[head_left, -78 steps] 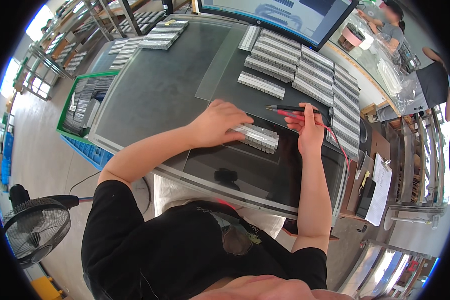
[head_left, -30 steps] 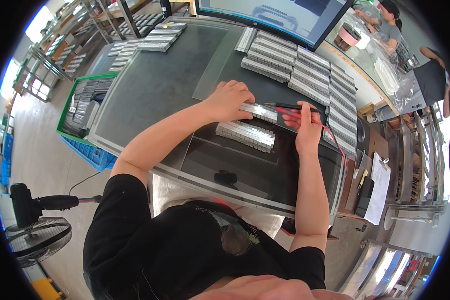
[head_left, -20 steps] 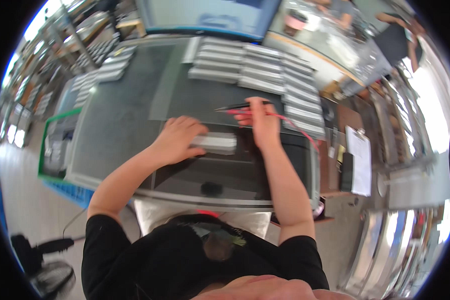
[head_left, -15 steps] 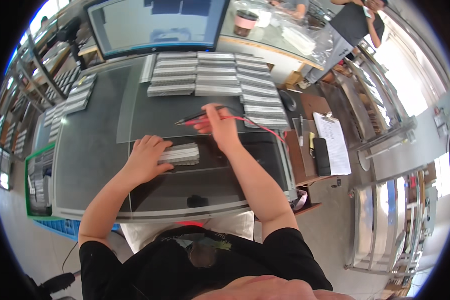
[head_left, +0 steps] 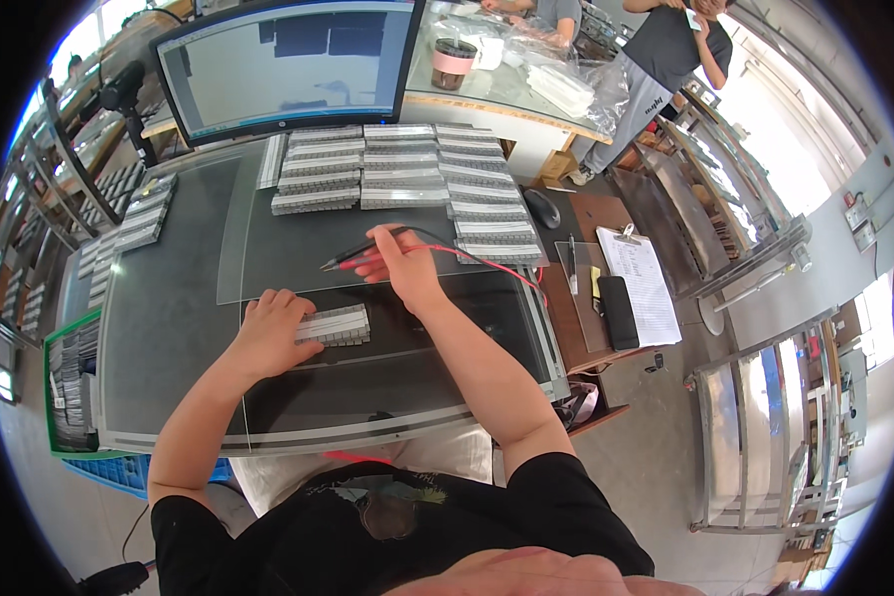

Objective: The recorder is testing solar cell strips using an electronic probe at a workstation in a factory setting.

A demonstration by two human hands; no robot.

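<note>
My left hand (head_left: 271, 336) closes on the left end of a short grey ribbed strip (head_left: 340, 323), thumb on its near side and fingers on its far side. The strip lies flat on the dark glass tabletop (head_left: 184, 348). Held pen-like in my right hand (head_left: 404, 268) is a pair of test probes (head_left: 344, 261), one black and one red. Their tips point left, above the table and apart from the strip. A red wire (head_left: 489, 264) and a black wire run from them to the right. Part of the strip is hidden under my left fingers.
Rows of similar strips (head_left: 402, 179) lie below a monitor (head_left: 288, 74), with more strips (head_left: 147, 214) at left. A green crate (head_left: 48, 397) stands at the left edge. On the right are a mouse (head_left: 541, 209), a phone (head_left: 618, 311) and a clipboard (head_left: 646, 283). A person (head_left: 675, 50) stands beyond.
The whole view has shifted, so the table and monitor sit further left and lower. Both hands keep their grips; the probes remain above the table.
</note>
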